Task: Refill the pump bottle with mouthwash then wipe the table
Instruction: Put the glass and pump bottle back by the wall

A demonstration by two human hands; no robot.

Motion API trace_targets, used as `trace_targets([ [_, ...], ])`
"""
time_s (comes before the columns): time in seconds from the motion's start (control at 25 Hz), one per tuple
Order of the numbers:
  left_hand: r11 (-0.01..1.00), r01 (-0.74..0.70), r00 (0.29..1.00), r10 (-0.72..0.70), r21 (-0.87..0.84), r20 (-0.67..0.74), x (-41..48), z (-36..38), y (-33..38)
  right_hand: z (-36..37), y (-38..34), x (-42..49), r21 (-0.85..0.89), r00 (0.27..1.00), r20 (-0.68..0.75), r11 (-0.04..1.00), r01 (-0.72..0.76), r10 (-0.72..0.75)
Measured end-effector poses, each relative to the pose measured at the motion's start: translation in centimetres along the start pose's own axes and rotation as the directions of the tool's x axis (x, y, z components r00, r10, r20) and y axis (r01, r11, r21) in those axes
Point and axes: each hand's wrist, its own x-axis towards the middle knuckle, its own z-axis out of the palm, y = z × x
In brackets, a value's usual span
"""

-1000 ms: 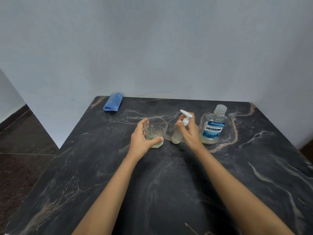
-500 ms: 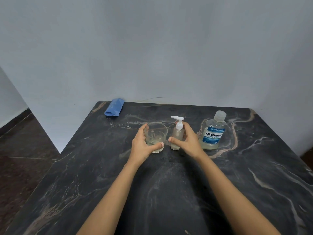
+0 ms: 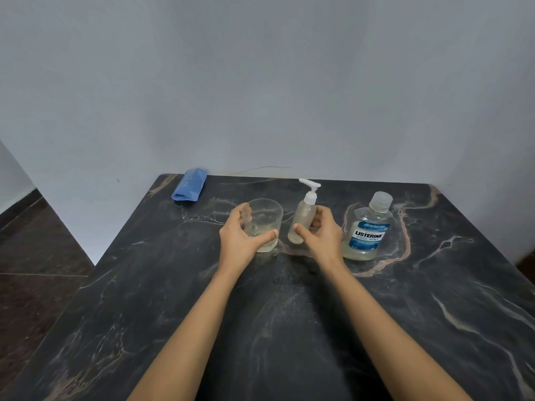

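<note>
A small clear pump bottle point(image 3: 304, 215) with a white pump head stands on the dark marble table point(image 3: 289, 314), leaning slightly to the right. My right hand point(image 3: 321, 235) is wrapped around its lower half, thumb in front and fingers behind. Just left of it sits a clear drinking glass point(image 3: 265, 218) with a little pale liquid at the bottom. My left hand point(image 3: 240, 241) grips the glass from the left, thumb across its front. The Listerine mouthwash bottle point(image 3: 369, 230) stands capped to the right of my right hand. A folded blue cloth point(image 3: 189, 185) lies at the table's back left corner.
A pale wall runs right behind the table's back edge. The table's left edge drops off to a dark tiled floor point(image 3: 34, 279). A wet smear shows on the marble between the glass and the pump bottle.
My right hand has lowered the tilted pump bottle and stood it on the table next to the glass. My left hand has stayed on the glass. The view has tilted up a little.
</note>
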Motion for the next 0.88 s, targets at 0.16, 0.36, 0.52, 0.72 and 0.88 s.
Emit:
trace_targets([
  [0.16,1.000,-0.013,0.999,0.014,0.023,-0.037,5.0,0.5,1.0,1.7,-1.2,4.5,0.013,0.999,-0.026,0.999,-0.039,0.039],
  [0.36,0.999,-0.008,0.999,0.010,0.051,-0.041,11.7,2.5,0.3,4.4,-0.7,10.6,0.018,0.995,-0.004,0.995,-0.097,0.097],
  [0.52,0.999,-0.021,0.999,0.022,0.043,-0.024,16.4,4.4,-0.9,5.9,0.3,14.7,0.017,0.989,-0.065,0.991,-0.133,0.133],
  [0.72,0.999,-0.027,0.998,0.028,0.037,-0.049,20.8,6.2,-2.5,6.6,1.0,19.0,-0.015,0.987,-0.107,0.993,-0.121,0.119],
  [0.88,0.998,-0.039,0.998,0.041,0.051,-0.051,22.8,6.5,-3.7,7.6,1.6,20.2,-0.023,0.989,-0.095,0.993,-0.117,0.114],
])
